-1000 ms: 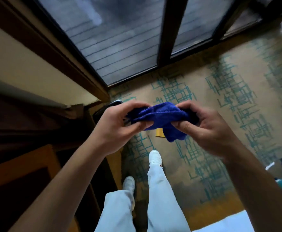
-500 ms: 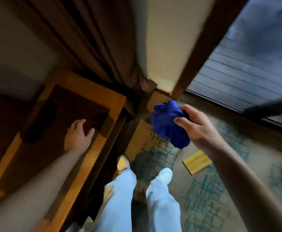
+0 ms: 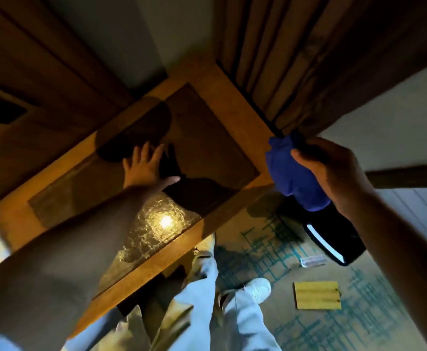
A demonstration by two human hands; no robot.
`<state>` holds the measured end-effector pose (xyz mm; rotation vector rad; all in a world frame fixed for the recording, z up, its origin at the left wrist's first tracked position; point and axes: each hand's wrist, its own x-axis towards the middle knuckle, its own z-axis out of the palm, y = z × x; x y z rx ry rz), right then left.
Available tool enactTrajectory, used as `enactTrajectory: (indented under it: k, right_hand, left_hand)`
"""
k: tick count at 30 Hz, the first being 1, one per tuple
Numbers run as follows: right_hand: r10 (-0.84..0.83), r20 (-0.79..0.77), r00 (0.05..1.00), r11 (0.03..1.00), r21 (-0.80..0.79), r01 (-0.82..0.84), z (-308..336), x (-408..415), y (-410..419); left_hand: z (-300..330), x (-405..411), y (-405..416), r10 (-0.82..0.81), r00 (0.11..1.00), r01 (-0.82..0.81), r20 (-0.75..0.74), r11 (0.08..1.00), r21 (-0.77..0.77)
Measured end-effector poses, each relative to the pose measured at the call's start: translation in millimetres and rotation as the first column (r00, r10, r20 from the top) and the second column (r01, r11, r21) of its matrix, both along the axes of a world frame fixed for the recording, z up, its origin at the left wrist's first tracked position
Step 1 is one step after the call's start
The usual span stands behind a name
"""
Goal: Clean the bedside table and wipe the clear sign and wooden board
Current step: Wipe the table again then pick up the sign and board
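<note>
A: Left hand [image 3: 147,168]?
B: Flat, fingers spread, resting on the dark inset top of the wooden bedside table with lighter frame [image 3: 235,97], centre frame. Grips nothing.
A: Right hand [image 3: 334,171]?
B: Right of frame, off the table edge, clenched round a bunched blue microfibre cloth [image 3: 293,178].
A: Board?
B: Small yellow wooden board [image 3: 317,295] lies on the patterned carpet [image 3: 374,312], lower right, near a white shoe [image 3: 258,287].

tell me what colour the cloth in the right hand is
Deep blue cloth, best seen in the head view.
</note>
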<state>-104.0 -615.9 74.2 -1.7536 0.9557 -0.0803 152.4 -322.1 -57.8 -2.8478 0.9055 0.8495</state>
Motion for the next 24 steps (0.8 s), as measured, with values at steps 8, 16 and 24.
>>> enactTrajectory:
  k: [8,16,24]
  right_hand:
    - [0.086,-0.023,0.996,0.994,-0.059,-0.088,-23.4,96.4,-22.0]
    - [0.160,-0.008,0.987,0.977,-0.144,-0.159,-68.5,208.5,-22.9]
    - [0.279,0.009,0.960,0.955,0.101,-0.279,-108.1,289.4,19.0]
  left_hand:
    - [-31.4,5.7,-6.6,-0.050,0.991,0.065,-0.120,0.990,0.122]
    - [-44.2,7.7,-4.1,-0.113,0.992,0.121,-0.059,0.982,0.144]
    - [-46.0,9.8,-12.2,-0.090,0.993,0.104,-0.079,0.973,0.206]
